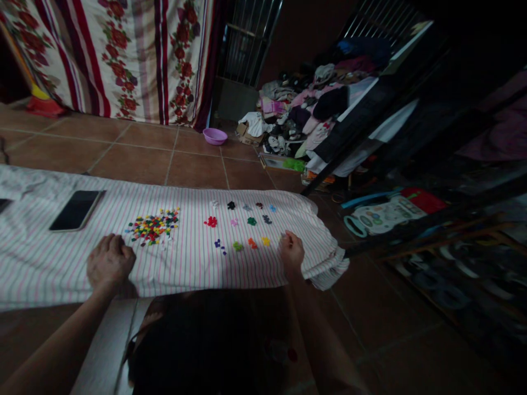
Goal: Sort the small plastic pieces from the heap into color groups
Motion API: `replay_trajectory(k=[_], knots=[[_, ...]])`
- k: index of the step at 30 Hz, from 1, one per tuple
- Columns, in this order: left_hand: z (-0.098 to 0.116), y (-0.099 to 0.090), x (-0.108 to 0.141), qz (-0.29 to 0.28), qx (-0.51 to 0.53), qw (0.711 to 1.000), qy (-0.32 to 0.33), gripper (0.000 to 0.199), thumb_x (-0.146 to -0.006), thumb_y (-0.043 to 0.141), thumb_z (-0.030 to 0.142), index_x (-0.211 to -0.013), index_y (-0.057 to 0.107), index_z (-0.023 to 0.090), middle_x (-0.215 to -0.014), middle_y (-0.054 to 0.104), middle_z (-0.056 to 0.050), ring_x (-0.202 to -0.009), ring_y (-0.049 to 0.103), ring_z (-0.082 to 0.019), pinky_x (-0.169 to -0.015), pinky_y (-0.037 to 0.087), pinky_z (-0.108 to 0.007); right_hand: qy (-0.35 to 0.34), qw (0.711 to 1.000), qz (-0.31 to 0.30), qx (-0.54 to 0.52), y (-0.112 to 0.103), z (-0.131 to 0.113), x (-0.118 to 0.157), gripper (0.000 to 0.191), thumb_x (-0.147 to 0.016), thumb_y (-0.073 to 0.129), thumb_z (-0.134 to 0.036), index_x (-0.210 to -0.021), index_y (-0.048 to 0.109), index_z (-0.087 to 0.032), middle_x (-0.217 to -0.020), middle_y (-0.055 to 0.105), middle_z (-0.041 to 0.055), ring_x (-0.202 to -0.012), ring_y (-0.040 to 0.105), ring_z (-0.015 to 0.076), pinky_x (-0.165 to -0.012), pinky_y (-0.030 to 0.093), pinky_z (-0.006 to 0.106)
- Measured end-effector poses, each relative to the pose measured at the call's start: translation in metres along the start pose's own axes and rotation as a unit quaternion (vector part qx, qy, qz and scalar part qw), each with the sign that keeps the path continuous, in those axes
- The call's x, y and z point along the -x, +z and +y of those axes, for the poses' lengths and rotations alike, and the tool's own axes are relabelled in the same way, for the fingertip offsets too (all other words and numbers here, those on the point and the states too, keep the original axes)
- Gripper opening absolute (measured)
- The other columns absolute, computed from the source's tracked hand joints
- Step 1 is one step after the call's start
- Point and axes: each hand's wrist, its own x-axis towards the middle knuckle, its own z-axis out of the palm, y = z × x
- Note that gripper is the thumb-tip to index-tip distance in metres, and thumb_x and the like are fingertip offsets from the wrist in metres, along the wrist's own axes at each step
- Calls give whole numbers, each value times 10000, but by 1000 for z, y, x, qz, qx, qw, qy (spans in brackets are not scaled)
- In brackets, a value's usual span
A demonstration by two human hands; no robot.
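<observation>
My left hand rests on the striped cloth, fingers curled under, just below a mixed pile of small coloured beads. No object shows in it. Right of the sorted groups, my right hand has its fingers drawn together; whatever they may hold is hidden. The yellow beads lie nearest to it, with orange beads, lime green beads and purple beads further left. Above these are red beads, pink beads, dark green beads and black beads.
A phone lies on the cloth at the left. Beyond the cloth, a purple basin and a heap of clothes are on the tiled floor. A dark frame post stands at the right, beside a shoe rack.
</observation>
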Motion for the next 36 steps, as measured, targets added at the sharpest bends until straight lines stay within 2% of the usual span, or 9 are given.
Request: replay_trajectory(k=[1,3,5,7,10,16,23,31,36], knots=[[0,0,0,-2,5,1000,-2,381,-818,433,223,-1129,607,88,-1240,605,-212,-1196,540,-336,-1000,423,-505,-17,999,-20,-18,2,-13,10,374,-845,415,-332,-1036,672,-141,-999,665,137,-949,604,238,-881,499,410],[0,1,0,1,13,1000,-8,386,-806,449,211,-1142,605,102,-1256,599,-204,-1210,532,-334,-1016,411,-508,-66,988,-119,-74,10,-39,37,336,-858,448,-355,-1042,664,-175,-1013,661,118,-898,614,214,-800,529,365],[0,1,0,4,17,1000,-13,396,-800,457,207,-1151,607,103,-1266,595,-205,-1224,524,-335,-1027,402,-510,-87,972,-184,-120,22,-60,67,302,-862,460,-330,-1045,657,-192,-1002,656,107,-821,618,189,-711,541,324],[1,1,0,5,14,1000,-15,403,-807,446,212,-1153,609,86,-1269,592,-216,-1233,517,-339,-1033,398,-513,-109,961,-223,-118,36,-74,92,287,-835,486,-275,-1054,654,-197,-957,649,95,-786,610,182,-695,540,317],[1,1,0,2,4,1000,-15,411,-827,411,224,-1148,609,62,-1265,594,-222,-1234,515,-337,-1036,399,-503,-127,962,-230,-73,55,-86,112,305,-796,506,-200,-1064,650,-182,-878,629,82,-799,597,200,-772,530,358],[1,0,0,-10,0,1000,-18,427,-817,424,224,-1162,601,44,-1286,583,-227,-1249,506,-334,-1055,382,-481,-120,962,-242,-45,72,-104,112,320,-781,517,-136,-1081,629,-135,-908,607,94,-807,584,204,-787,514,366],[2,2,0,-4,4,1000,-29,446,-827,388,256,-1170,606,74,-1296,585,-207,-1273,490,-315,-1068,361,-458,-126,958,-249,-64,82,-118,109,350,-785,514,-112,-1110,624,-178,-955,611,80,-853,584,195,-825,504,355],[2,2,0,-1,19,999,-30,474,-787,427,237,-1195,602,71,-1302,578,-212,-1277,481,-331,-1074,358,-477,-105,958,-264,-24,90,-132,105,371,-785,595,-163,-1155,623,-164,-1008,591,93,-796,590,180,-804,510,345],[2,1,1,0,21,999,-29,471,-788,425,230,-1191,600,63,-1300,578,-212,-1285,476,-328,-1084,353,-472,-130,954,-271,-3,94,-140,103,262,-826,572,-176,-1073,660,-171,-992,581,88,-876,592,196,-828,501,336]])
